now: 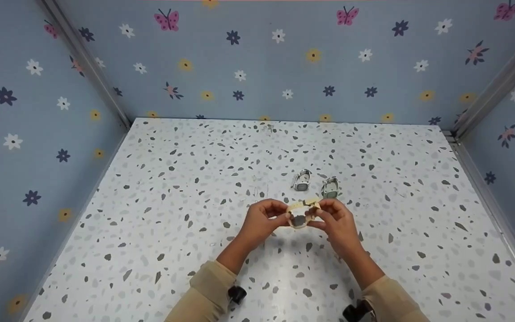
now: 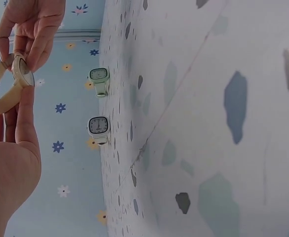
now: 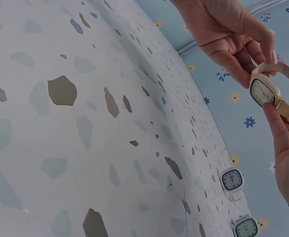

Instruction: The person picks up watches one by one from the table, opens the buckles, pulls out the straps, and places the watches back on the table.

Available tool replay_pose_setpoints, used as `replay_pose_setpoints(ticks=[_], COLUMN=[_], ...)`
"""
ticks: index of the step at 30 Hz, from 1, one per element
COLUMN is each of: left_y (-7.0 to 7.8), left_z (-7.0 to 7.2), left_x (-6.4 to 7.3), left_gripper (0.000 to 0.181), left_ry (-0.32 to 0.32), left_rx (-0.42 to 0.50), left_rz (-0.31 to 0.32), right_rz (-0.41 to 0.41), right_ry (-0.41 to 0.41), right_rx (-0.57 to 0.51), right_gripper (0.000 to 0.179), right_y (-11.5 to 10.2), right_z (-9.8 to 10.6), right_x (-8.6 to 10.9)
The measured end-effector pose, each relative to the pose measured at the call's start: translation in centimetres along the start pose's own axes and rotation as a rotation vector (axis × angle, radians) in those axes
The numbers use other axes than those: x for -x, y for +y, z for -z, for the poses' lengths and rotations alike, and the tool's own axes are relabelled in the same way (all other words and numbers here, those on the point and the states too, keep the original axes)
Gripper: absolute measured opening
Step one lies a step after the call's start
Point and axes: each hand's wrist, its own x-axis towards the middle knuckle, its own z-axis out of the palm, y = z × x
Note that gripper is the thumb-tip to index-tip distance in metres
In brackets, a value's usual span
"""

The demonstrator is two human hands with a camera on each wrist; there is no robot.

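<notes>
A cream wristwatch [image 1: 300,221] is held up above the table between both hands, its strap curving into a loop. My left hand [image 1: 259,223] pinches its left side between thumb and fingers. From the right, my right hand [image 1: 340,226] grips the other side near the strap and buckle. In the right wrist view the pale dial of the cream watch [image 3: 264,93] shows, with the left hand [image 3: 228,37] above it and the right hand [image 3: 288,165] below. Fingers partly cover the strap.
Just beyond the hands, a white watch [image 1: 302,181] and a pale green watch [image 1: 330,188] stand on the speckled table [image 1: 186,179]. Flower-patterned panels [image 1: 257,58] rise at the back and both sides, joined by metal corner strips [image 1: 92,62].
</notes>
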Motion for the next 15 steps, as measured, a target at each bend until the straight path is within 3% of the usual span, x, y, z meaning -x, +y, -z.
replay_pose_setpoints(ticks=[15], left_y=[-0.35], left_z=[-0.10], left_x=[0.04], left_gripper=[0.019], left_ry=[0.025], left_rx=[0.064], left_rz=[-0.004], right_rz=[0.006], right_ry=[0.011], right_rx=[-0.046], right_gripper=[0.009], right_y=[0.09], right_z=[-0.09], right_x=[0.05])
